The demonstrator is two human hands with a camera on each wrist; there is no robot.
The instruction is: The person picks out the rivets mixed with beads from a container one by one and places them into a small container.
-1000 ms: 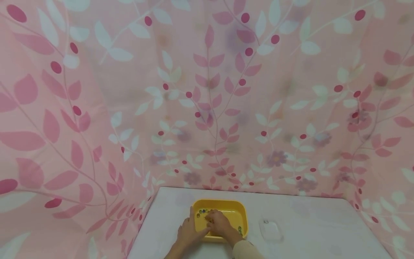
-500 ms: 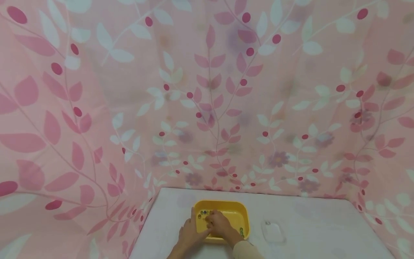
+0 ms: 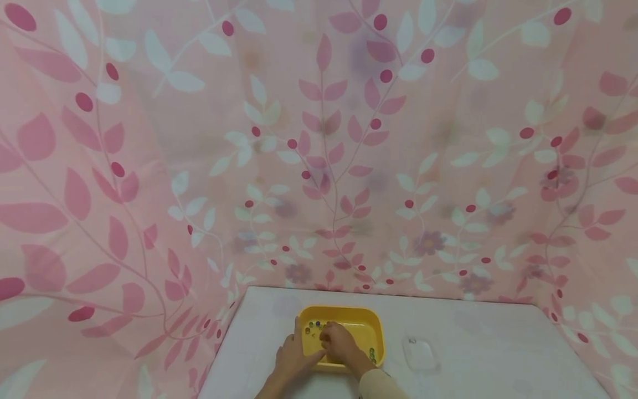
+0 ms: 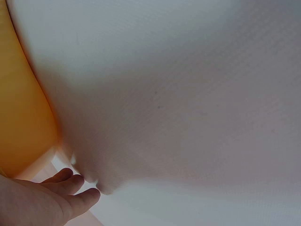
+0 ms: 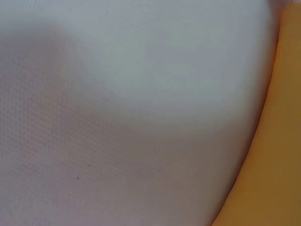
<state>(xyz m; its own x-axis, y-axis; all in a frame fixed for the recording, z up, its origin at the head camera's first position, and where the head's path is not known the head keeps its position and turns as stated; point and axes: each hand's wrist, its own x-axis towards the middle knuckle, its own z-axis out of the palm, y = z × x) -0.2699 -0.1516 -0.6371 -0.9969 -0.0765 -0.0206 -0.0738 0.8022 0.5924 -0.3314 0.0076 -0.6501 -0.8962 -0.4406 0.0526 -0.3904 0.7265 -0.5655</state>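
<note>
A yellow tray (image 3: 366, 334) with rounded corners stands on the white table in the head view. Across its front-left corner lies my left hand (image 3: 291, 357), holding the tray with the thumb over the front rim and the fingers along the outer left wall. My right hand (image 3: 341, 344) reaches down inside, fingers bent toward the bottom. Just left of its fingertips are several small marbles, among them a dark blue marble (image 3: 318, 323). I cannot tell whether the right fingers pinch one. More green marbles (image 3: 371, 353) sit at the tray's right end.
To the right of the tray is a small clear container (image 3: 421, 356) with a small clear piece (image 3: 412, 341) at its back-left corner. A pink leaf-patterned curtain (image 3: 329, 166) hangs behind and beside the white table (image 3: 478, 343).
The head view shifts slightly. My left hand keeps its place on the tray, and the right fingers make only slight movements beside the marbles.
</note>
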